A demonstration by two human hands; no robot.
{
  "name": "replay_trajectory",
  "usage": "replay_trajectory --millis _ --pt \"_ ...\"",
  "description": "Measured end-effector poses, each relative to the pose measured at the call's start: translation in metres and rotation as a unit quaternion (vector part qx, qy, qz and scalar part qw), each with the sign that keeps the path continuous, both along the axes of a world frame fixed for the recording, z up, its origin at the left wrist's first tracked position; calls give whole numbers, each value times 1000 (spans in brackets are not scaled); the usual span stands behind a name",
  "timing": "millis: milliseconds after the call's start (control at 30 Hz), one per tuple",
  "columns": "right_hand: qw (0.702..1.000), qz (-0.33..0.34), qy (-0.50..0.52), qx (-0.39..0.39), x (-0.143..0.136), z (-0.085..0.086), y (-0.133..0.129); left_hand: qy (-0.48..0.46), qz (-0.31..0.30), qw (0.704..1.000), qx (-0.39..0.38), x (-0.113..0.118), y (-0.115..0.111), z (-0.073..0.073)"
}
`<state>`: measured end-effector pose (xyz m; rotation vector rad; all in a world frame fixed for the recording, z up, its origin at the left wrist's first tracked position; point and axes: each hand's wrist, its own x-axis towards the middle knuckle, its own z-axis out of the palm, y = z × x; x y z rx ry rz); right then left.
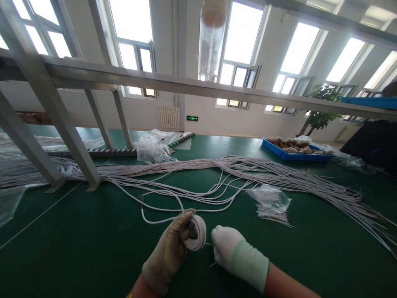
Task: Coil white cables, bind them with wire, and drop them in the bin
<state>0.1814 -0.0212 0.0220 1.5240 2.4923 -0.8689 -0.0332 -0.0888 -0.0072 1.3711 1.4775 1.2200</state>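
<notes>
hands apart, toward near edge of worktop point(102, 240). left hand point(169, 248) clamped round coil of white cable point(201, 234); right hand point(228, 246) just beside, closed on thin white strip point(209, 244). cable bundle point(198, 164) stretches behind, from left edge toward right edge. clear bag point(276, 199) right of hands; blue tray point(290, 156) by far edge.

One sign can be made out: an emergency exit sign point(192, 118), a small dark panel with lit green markings, mounted low on the pale wall point(204, 121) just right of the radiator point(169, 117). It shows a running-figure pictogram at the middle and an arrow pointing right beside it. The characters at its left end are too small to read.
</notes>
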Motion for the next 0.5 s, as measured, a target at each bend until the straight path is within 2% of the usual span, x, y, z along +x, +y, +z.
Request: replay_trajectory --millis 67,133,267,400,500 --pt "999 -4 36 -9 5 7 6 -22 -9 1000 -2 2 0 4" --pt "989 -17 138 -56 14 11 10 -56 -24 998 5 5 -1 5" --pt "911 -69 372 -167 30 7 18 -124 -39 991 32 9 -1 2" --pt "867 -86 427 -244 36 -5 27 -157 -46 986 43 11 -1 -6" --pt "840 -100 446 -291 35 -6 29 -201 -59 977 35 12 -1 -14"
